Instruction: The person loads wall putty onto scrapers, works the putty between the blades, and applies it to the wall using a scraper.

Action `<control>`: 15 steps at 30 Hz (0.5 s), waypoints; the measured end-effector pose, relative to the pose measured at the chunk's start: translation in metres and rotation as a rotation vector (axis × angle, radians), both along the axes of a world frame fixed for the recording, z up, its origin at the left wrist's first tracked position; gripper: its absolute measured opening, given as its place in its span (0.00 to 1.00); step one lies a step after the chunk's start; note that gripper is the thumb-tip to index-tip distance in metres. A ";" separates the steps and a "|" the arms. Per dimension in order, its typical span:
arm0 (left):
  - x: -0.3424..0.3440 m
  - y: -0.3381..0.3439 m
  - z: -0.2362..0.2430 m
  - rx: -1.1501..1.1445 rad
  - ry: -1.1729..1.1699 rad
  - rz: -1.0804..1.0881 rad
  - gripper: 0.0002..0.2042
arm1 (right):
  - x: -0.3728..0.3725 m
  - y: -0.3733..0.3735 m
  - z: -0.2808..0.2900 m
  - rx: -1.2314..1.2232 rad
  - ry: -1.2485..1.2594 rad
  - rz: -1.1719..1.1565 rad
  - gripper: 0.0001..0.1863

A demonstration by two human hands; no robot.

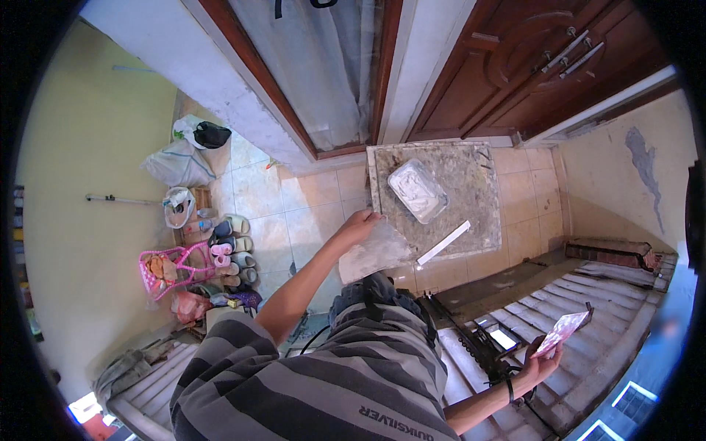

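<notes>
My left hand [360, 225] is closed on the upper corner of a clear plastic bag [376, 251], which hangs at the near left corner of a low, stained table [472, 192]. On that tabletop sits a clear rectangular plastic container [417, 192] with white, uneven contents. A narrow white strip [443, 242] lies aslant near the front edge. Out to the right, my right hand [544, 361] pinches a thin, flat, whitish-pink piece [563, 332] that looks shiny. I cannot tell whether it is a packet or a sheet.
Several pairs of shoes and sandals [237, 250] stand at the left beside a pink basket [176, 270] and plastic bags [179, 163]. Carved wooden doors [507, 66] rise at the far right. A lit phone-like screen [503, 337] lies near a slatted metal gate [588, 323].
</notes>
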State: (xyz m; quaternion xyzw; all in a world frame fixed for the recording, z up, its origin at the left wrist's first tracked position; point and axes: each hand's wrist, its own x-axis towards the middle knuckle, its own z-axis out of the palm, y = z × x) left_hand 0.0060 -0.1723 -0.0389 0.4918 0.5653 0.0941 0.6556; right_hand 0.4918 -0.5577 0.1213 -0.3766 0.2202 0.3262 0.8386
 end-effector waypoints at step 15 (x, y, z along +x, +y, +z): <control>0.065 0.020 -0.031 0.080 0.223 -0.128 0.27 | -0.020 -0.025 0.000 -0.060 -0.065 -0.041 0.23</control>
